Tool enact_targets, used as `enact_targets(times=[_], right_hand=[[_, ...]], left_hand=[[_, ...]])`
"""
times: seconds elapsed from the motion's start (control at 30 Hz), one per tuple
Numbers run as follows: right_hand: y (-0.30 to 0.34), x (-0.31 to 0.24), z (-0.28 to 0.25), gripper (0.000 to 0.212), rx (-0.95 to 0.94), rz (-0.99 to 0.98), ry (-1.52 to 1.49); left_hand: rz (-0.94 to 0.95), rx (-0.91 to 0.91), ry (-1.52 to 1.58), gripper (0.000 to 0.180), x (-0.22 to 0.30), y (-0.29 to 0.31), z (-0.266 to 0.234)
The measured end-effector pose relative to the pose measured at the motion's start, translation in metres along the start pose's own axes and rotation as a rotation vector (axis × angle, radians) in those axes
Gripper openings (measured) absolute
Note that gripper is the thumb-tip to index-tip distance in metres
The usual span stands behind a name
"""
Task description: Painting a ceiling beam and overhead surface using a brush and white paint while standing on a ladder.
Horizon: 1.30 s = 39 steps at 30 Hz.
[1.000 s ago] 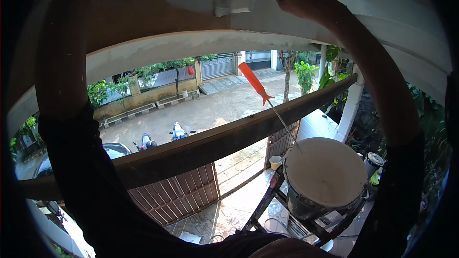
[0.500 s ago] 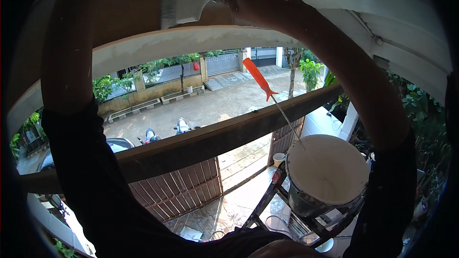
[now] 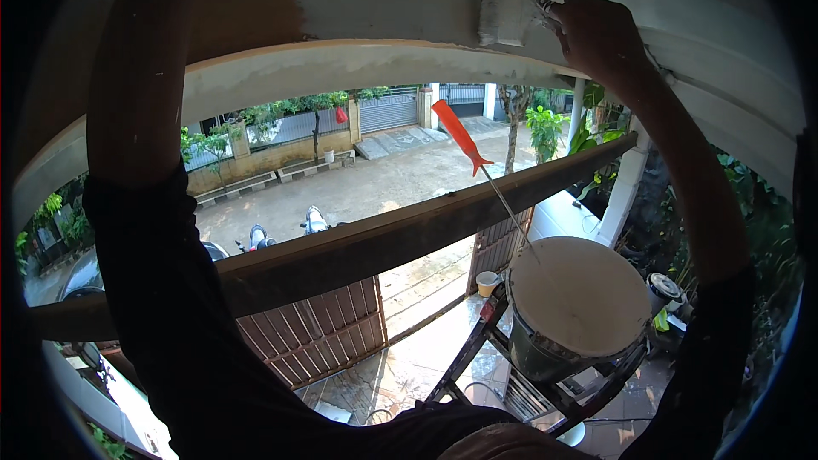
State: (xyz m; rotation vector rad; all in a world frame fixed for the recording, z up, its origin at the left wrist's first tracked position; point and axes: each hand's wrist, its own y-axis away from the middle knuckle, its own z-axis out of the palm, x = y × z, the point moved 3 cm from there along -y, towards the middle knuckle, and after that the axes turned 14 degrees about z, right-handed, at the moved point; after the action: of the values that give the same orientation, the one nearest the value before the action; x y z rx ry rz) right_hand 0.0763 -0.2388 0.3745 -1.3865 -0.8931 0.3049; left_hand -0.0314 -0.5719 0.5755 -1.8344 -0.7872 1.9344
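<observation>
Overhead, my right hand (image 3: 598, 34) is closed round a wide flat paintbrush (image 3: 506, 15), whose pale bristles press on the ceiling surface (image 3: 392, 0). Fresh pale paint covers the part left of the brush, and a brown area (image 3: 247, 8) lies farther left. My left forearm (image 3: 136, 94) reaches up past the top edge; its hand is out of the picture. Below my right arm a dark bucket (image 3: 545, 358) with a whitish inside stands on a ladder (image 3: 490, 324). A roller frame's orange handle (image 3: 457, 132) sticks up out of it on a metal rod.
A long wooden beam (image 3: 417, 226) crosses in front of me below chest height. Far beneath are a tiled floor, a brown slatted gate (image 3: 319, 332), a small bucket (image 3: 486, 283) and a street (image 3: 341, 187) with parked motorcycles (image 3: 315, 220). Plants grow at the right.
My right hand has carried the brush to the right along the ceiling. A broad pale painted patch shows where it was. My left arm stays raised, and the view has shifted slightly.
</observation>
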Motion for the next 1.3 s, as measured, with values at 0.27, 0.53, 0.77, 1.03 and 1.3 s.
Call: enact_targets(times=[0.27, 0.53, 0.77, 1.03, 1.3], right_hand=[[-0.031, -0.059, -0.093, 0.022, 0.033, 0.068, -0.424], [-0.026, -0.083, -0.011, 0.022, 0.102, -0.035, -0.486], [0.025, -0.001, 0.035, 0.023, -0.069, 0.075, -0.157], [-0.011, 0.002, -0.031, 0.016, 0.201, 0.0, 0.024], [-0.088, -0.037, -0.033, 0.018, 0.271, -0.117, 0.115]], left_hand=[[0.013, -0.009, -0.084, 0.039, -0.011, -0.005, 0.012], [0.204, 0.106, -0.219, 0.036, -0.01, -0.006, 0.019], [0.14, 0.137, -0.25, 0.034, -0.021, -0.009, 0.023], [-0.266, 0.113, 0.044, 0.048, 0.013, -0.009, 0.017], [-0.285, 0.179, 0.076, 0.044, 0.014, -0.002, 0.0]])
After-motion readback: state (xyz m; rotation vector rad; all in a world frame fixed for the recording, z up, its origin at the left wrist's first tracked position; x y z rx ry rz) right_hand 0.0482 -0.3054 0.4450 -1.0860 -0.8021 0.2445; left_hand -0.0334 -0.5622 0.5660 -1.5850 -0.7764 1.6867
